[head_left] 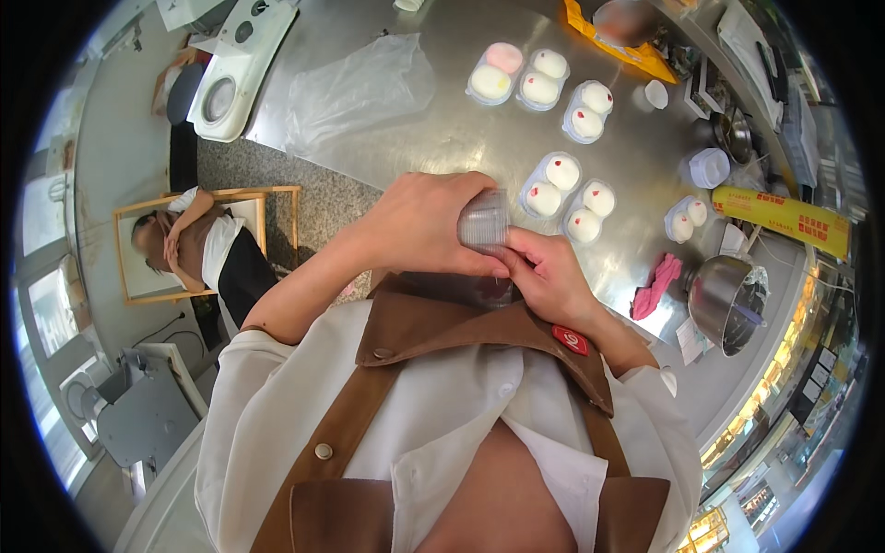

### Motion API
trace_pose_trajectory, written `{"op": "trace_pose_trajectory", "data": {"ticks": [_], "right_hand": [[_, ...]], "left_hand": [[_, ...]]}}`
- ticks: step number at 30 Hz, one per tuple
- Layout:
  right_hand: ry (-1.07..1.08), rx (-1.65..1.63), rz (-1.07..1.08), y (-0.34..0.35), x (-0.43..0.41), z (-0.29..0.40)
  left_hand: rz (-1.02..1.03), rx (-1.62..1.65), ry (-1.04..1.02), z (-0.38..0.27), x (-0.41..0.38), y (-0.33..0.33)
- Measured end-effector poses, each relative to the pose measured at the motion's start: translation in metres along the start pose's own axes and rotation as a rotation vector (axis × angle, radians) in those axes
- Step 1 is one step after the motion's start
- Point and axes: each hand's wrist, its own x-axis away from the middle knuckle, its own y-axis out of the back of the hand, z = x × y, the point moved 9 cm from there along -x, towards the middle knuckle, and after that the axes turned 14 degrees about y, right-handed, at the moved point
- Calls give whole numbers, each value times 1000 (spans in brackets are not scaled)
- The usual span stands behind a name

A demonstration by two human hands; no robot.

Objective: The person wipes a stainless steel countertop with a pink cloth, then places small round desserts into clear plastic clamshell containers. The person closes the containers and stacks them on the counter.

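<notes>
Close to my chest, my left hand (432, 225) is wrapped around a stack of nested clear plastic containers (484, 220). My right hand (553, 273) pinches the lower right side of the same stack with thumb and fingers. Beyond the hands, on the steel table (442, 138), several two-cup clear trays hold round white buns with small red marks; the nearest is a tray of white buns (551, 185), with another tray (590, 211) beside it. Farther off, one tray pairs a pink bun (504, 58) with a white one.
A crumpled plastic bag (359, 90) lies at the table's left, near a white machine (231, 97). To the right are a pink cloth (656, 287), a steel bowl (719, 301), a yellow roll (781, 214) and stacked lids (709, 168). Another person (207, 242) is at the left.
</notes>
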Motion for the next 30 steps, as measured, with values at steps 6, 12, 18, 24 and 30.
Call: {"op": "trace_pose_trajectory", "data": {"ticks": [6,12,18,24,30], "right_hand": [[-94,-120,38,-2,-6,2],[-97,-61,24,1,-2,3],[-120,-115,28,-2,-2,-7],[-98,-89,-36,3,1,1],[-35,-178,-26,10,-6,7]], "left_hand": [[-10,58,2,15,-2,-3],[-1,51,1,10,2,-3],[-65,98,-70,7,6,2],[-16,67,107,23,0,-5],[-130,2,100,3,4,17]]}}
